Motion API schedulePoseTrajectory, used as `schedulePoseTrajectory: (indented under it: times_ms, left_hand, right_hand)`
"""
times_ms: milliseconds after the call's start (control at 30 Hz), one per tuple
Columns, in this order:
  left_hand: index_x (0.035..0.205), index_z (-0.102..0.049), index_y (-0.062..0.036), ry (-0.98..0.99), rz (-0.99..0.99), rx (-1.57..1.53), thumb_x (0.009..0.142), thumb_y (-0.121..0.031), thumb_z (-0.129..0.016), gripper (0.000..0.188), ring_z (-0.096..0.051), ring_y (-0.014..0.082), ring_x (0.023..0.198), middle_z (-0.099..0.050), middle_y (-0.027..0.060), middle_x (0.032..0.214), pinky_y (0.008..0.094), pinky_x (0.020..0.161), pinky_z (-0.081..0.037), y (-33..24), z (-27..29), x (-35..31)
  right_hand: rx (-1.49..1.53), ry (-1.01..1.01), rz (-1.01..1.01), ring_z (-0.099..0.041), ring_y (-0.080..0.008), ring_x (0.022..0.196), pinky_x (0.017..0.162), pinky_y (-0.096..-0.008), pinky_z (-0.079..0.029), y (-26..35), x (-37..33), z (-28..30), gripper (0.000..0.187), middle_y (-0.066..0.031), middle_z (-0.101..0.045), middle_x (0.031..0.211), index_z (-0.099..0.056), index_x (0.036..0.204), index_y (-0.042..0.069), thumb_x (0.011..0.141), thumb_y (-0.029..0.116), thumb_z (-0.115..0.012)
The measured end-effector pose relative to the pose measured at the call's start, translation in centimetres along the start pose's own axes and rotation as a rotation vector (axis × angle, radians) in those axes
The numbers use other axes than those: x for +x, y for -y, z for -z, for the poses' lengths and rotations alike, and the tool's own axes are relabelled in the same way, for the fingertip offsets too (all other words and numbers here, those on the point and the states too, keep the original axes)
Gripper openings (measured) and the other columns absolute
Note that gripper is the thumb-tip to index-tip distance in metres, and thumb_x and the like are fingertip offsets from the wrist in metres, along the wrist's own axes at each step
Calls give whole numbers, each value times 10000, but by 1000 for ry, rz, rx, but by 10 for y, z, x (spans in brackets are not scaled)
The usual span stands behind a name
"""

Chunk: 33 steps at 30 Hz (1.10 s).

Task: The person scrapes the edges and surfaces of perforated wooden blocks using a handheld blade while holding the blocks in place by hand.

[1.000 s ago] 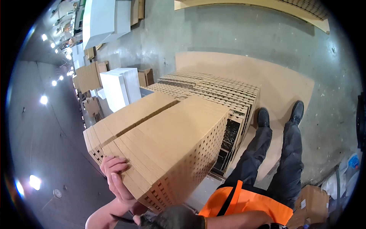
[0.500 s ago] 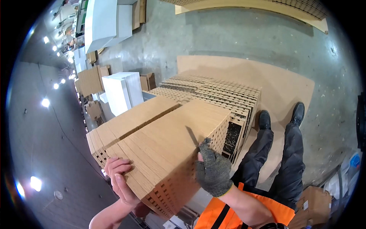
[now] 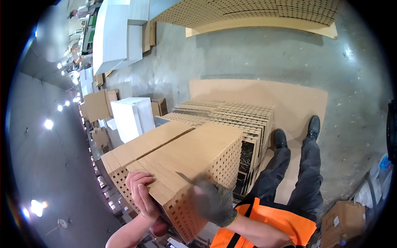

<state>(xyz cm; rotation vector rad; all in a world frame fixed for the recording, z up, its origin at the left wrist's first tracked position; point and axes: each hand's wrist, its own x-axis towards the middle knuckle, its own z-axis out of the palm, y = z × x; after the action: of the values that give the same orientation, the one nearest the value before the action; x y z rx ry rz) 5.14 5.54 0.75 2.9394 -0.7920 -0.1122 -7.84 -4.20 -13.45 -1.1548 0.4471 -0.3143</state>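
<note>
A stack of brown perforated panels stands before me, with a wood-like grain on top and rows of square holes down its sides. My bare left hand grips its near left corner, fingers bent over the top edge. My right hand, in a dark grey knit glove and smeared by motion, is closed at the stack's near right edge. A thin, pointed knife blade sticks out of it over the top panel; its handle is hidden in the glove. A second stack adjoins on the left, across a narrow gap.
Beyond are more lattice panels in rows, beside a flat brown sheet on the floor. White stacks stand at the left. A pallet of perforated panels lies at the far side. A cardboard box sits at the lower right.
My right hand and the blade have moved left and toward me along the stack's edge. The left hand keeps its corner. The whole view has shifted, with the scene lower in it.
</note>
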Motion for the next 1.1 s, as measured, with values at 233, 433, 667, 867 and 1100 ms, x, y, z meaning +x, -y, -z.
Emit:
schedulePoseTrajectory:
  times_ms: [233, 433, 667, 867, 1100]
  left_hand:
    - [987, -675, 1, -3, -29, -30, 1072, -223, -376, 383, -517, 352, 1182, -661, 166, 1120, 481, 1098, -341, 2, 1, -1]
    - [1048, -678, -7, -29, -90, 36, 1057, -179, -430, 302, -511, 373, 1195, -638, 169, 1198, 495, 1107, -336, 9, 2, -5]
    - [1122, -659, -18, -86, -169, 107, 900, -180, -636, 275, -492, 400, 1206, -582, 189, 1295, 524, 1118, -322, -11, 10, -10]
    - [1074, -674, -43, 114, -210, 77, 749, -159, -760, 355, -525, 366, 1163, -606, 167, 1235, 532, 1081, -356, -44, 17, -10]
    - [937, -691, -47, 62, -163, 55, 700, -83, -795, 262, -600, 318, 1024, -678, 101, 1005, 511, 1077, -363, -50, -3, -6]
  right_hand:
    - [29, -12, -105, -705, -351, 860, 701, -428, -550, 35, 8, 11, 141, -215, -686, 931, -654, 1087, 3, 1014, 112, -601]
    - [-22, 82, -153, -691, -304, 724, 643, -399, -532, 34, 5, 2, 222, -176, -657, 843, -616, 1224, 32, 1038, 148, -577]
    - [81, 161, -205, -678, -237, 711, 644, -373, -529, 31, -1, 8, 245, -163, -669, 831, -633, 1216, 12, 1062, 193, -571]
    - [50, 79, -150, -690, -241, 753, 670, -366, -545, 28, -11, 0, 253, -165, -698, 874, -654, 1214, 4, 1064, 197, -586]
    - [282, 11, -148, -694, -253, 778, 689, -375, -547, 15, -21, -11, 241, -182, -703, 890, -668, 1182, -12, 1048, 180, -613]
